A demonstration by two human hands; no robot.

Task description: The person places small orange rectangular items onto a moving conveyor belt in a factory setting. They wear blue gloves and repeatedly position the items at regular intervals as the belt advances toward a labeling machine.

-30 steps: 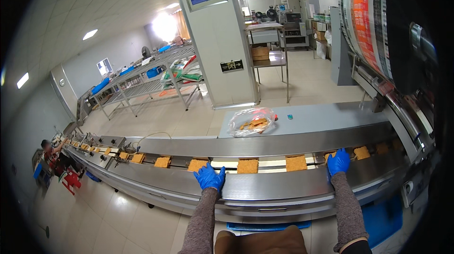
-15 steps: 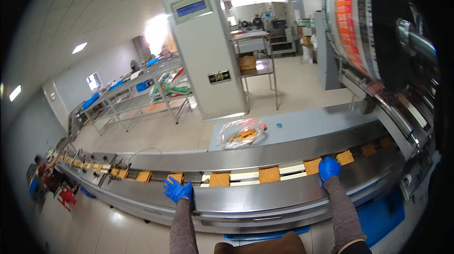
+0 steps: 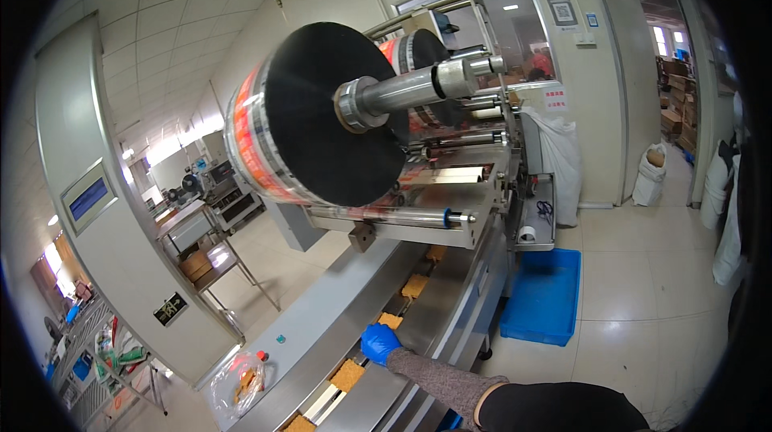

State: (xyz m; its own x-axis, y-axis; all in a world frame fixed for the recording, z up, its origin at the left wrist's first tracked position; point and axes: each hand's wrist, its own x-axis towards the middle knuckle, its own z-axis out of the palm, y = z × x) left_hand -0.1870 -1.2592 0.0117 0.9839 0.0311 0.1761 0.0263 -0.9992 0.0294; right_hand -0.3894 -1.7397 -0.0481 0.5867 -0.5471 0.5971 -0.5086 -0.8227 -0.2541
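Note:
My right hand [image 3: 379,343], in a blue glove, rests low over the conveyor channel with its fingers curled in. Just past its fingertips lies a golden-brown square snack cake [image 3: 390,320], partly covered by the hand. What the fingers grip, if anything, is hidden. On the nearer side sits another snack cake [image 3: 347,376], and one more cake [image 3: 299,424] shows at the lower edge. Farther along the channel, a snack cake [image 3: 415,286] lies toward the machine. My left hand is out of view.
A large printed film roll [image 3: 326,114] hangs over the conveyor's far end. Right of the conveyor, a blue plastic bin [image 3: 547,295] stands on the floor. A clear bag with orange-brown pieces [image 3: 241,384] lies on the grey side table [image 3: 314,303]. A pillar [image 3: 121,183] rises at left.
My view has swung right, toward the film roll and doorway. My left hand has gone out of view. My right hand is still at the conveyor channel, fingers curled.

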